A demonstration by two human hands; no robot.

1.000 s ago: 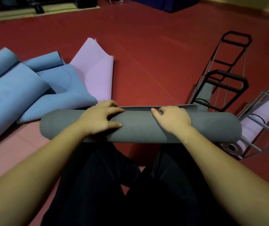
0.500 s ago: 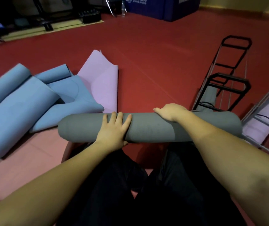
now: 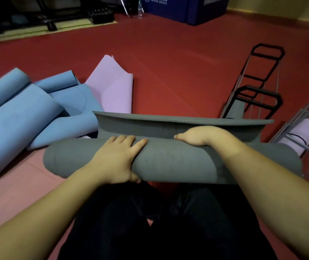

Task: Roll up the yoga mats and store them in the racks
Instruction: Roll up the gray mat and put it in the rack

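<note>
A thick grey yoga mat (image 3: 178,162) lies rolled across my lap, left to right. Its loose end (image 3: 168,126) stands up as a flap behind the roll. My left hand (image 3: 118,158) grips the roll left of centre, fingers over the top and thumb at the near underside. My right hand (image 3: 200,136) lies on top, its fingers curled over the far side into the gap between flap and roll. To the right stand a black rack (image 3: 258,98) with a grey mat (image 3: 236,111) low inside it, and a grey metal rack (image 3: 303,126) holding a rolled pink mat (image 3: 303,132).
Loosely unrolled blue mats (image 3: 18,117) and a pink mat (image 3: 112,91) are piled on the red floor to the left. A salmon mat (image 3: 9,194) lies flat under me. Blue padded blocks (image 3: 187,8) and dark gym equipment stand at the far edge.
The mat's outer end has lifted off the roll into a raised flap. My right hand has slid over the far side of the roll. My left hand has wrapped further round it.
</note>
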